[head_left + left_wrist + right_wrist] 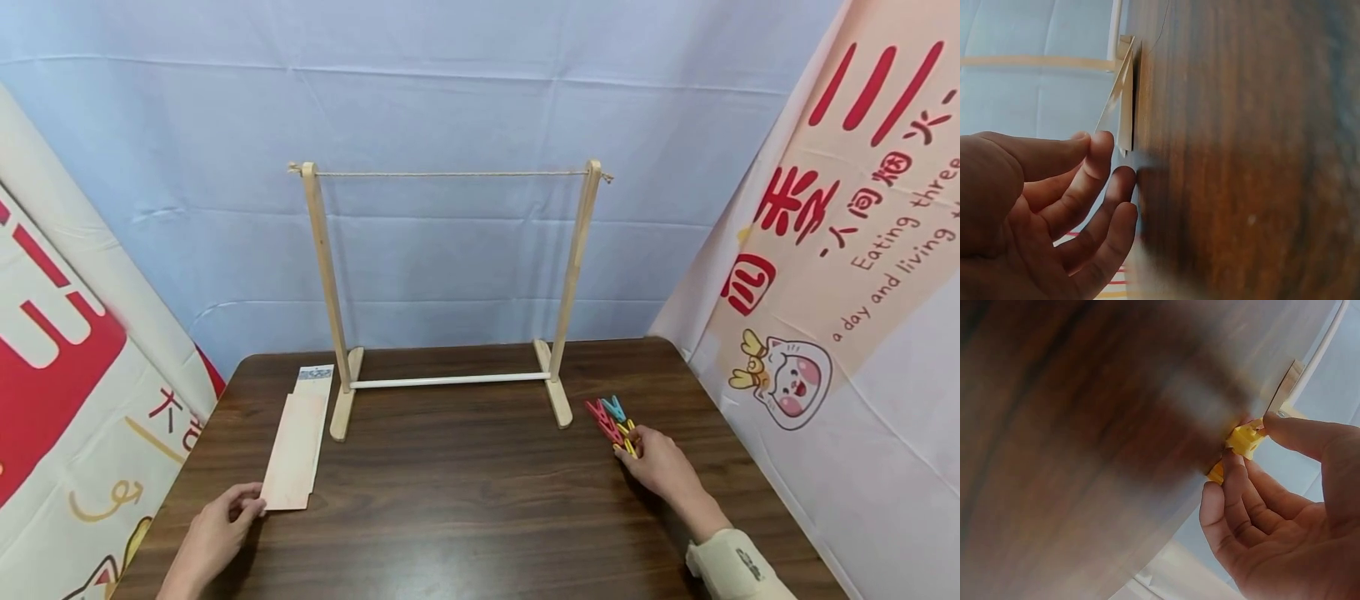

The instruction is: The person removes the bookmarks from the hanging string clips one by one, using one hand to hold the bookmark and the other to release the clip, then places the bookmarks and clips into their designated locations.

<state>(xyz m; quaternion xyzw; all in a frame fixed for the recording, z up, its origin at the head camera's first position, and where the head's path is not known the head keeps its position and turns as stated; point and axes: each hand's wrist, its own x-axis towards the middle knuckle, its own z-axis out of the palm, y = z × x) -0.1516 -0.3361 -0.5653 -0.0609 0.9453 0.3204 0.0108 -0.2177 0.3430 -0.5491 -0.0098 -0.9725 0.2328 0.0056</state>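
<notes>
Near edge of the tabletop point(465, 492): both hands are down on the wood, one at each side. The left hand point(213, 533) has its fingers loosely bent at the near end of a long pale paper strip point(296, 446); the left wrist view shows the fingertips point(1105, 142) just meeting the strip's lifted corner, so touching rather than a firm grip. The right hand point(660, 465) pinches a yellow clothespin point(628, 442) between thumb and forefinger at the near end of a small pile.

Step in hand, as I judge it: picking up, one hand on the paper, the other on a peg. The next move calls for getting the thin strip off the tabletop without creasing it, and keeping the peg held so it can be squeezed open.

Further back: red pegs point(603, 419) and a blue peg point(615, 407) lie just beyond the yellow one. Behind them stands a wooden drying rack point(330, 275) with a string point(450, 174) stretched across the top, nothing hanging on it.

Views compared: only the right wrist view shows the thumb and fingertip closed on the yellow clothespin point(1244, 440); the head view alone gives the rack, string and layout. The left wrist view shows the strip point(1124, 103) curling up from the wood.
</notes>
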